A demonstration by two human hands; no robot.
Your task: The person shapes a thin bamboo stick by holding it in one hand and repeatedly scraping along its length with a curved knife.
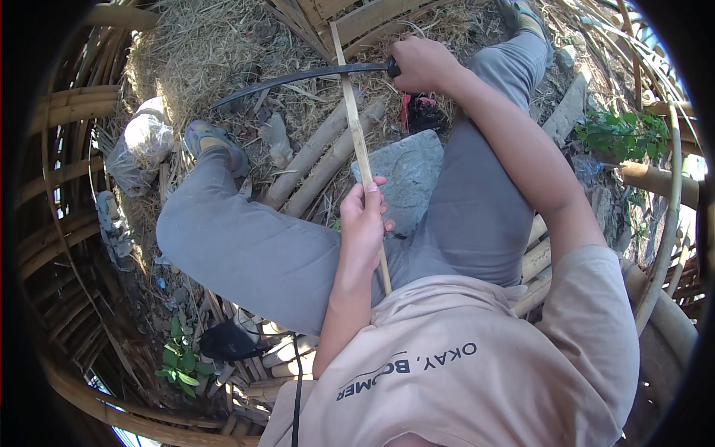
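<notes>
My left hand (363, 216) is closed around the lower part of a long, thin bamboo strip (348, 100), which slants up and away from my lap. In my right hand (421, 65) is the dark handle of a sickle-like curved knife (287, 78). Its long dark blade reaches left and crosses the strip near the strip's far end; whether the edge bites into it I cannot tell. Between my legs, beyond the left hand, lies a flat grey stone slab (406, 175).
Two bamboo poles (328, 160) lie on the straw-strewn ground left of the slab. A plastic-wrapped bundle (145, 141) rests beyond my left knee. A black-and-red item (424, 112) sits by my right shin. Bamboo slat walls (67, 186) curve around me, with green plants (625, 134) at the right.
</notes>
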